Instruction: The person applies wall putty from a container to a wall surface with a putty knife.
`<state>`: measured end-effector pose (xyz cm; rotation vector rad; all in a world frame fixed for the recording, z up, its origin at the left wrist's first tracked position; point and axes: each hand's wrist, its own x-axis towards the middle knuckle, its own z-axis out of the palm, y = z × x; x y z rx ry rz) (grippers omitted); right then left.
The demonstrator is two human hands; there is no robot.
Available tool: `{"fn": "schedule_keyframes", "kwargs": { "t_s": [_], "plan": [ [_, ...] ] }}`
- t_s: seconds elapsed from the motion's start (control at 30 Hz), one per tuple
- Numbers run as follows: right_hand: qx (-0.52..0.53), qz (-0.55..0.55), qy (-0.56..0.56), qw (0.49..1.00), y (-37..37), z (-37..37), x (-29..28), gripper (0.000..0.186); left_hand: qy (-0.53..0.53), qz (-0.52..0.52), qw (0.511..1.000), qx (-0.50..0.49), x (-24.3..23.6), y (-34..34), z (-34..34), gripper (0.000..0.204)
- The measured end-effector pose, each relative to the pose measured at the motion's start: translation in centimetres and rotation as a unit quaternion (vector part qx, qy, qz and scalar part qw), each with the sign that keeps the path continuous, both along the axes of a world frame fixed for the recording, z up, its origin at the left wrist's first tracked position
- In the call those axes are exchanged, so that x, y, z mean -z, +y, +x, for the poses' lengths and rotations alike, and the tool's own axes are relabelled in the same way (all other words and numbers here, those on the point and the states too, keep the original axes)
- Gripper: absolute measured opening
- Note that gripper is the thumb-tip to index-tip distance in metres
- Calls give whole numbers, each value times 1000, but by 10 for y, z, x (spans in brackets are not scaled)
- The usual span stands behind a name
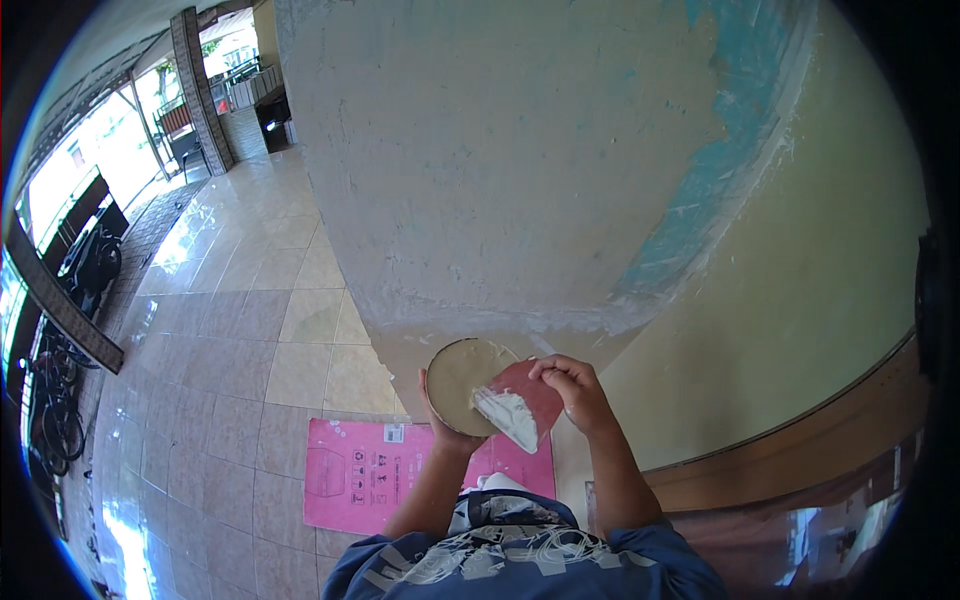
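My left hand (455, 437) is wrapped round the lower left rim of a round, shallow dish (455, 385) with a beige inside. Over the dish's right edge lies a flat red putty spreader (537, 388), pinched by its upper right corner in my right hand (570, 383). Thick white putty (510, 415) coats the spreader's lower left edge. Whether the spreader touches the dish, I cannot tell. Just beyond both hands rises a wall (490, 180) with a grey, patchy skim coat and a turquoise strip (735, 100) on its right side.
A pink cardboard sheet (340, 490) lies on the tiled floor (210, 400) below my hands. To the right stands a pale green wall (820, 260) above a brown wooden edge (790, 430). Bicycles (62, 425) and a dark motorbike (97, 260) line the far left.
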<state>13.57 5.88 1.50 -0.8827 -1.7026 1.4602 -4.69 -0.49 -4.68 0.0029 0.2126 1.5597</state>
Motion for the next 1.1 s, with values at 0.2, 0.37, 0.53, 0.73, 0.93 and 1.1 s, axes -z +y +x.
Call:
{"fn": "schedule_keyframes", "kwargs": {
  "t_s": [0.2,0.37,0.53,0.73,0.93,1.1],
  "plan": [
    [5,-3,-4,1000,-8,7,-3,18,-12,54,998,17,12,2,-3,93],
    [-13,-37,-56,998,-14,16,-8,18,-38,62,997,29,0,-1,3,82],
    [40,-104,102,988,-13,28,-8,16,-18,53,998,26,14,2,3,82],
    [24,-202,209,956,-16,41,-4,13,-47,43,997,52,11,3,11,78],
    [28,-192,204,960,-23,50,-14,40,-96,62,991,76,18,5,19,77],
    [18,-156,112,981,-26,81,-17,48,-75,47,992,87,11,9,28,76]
  ]
}}
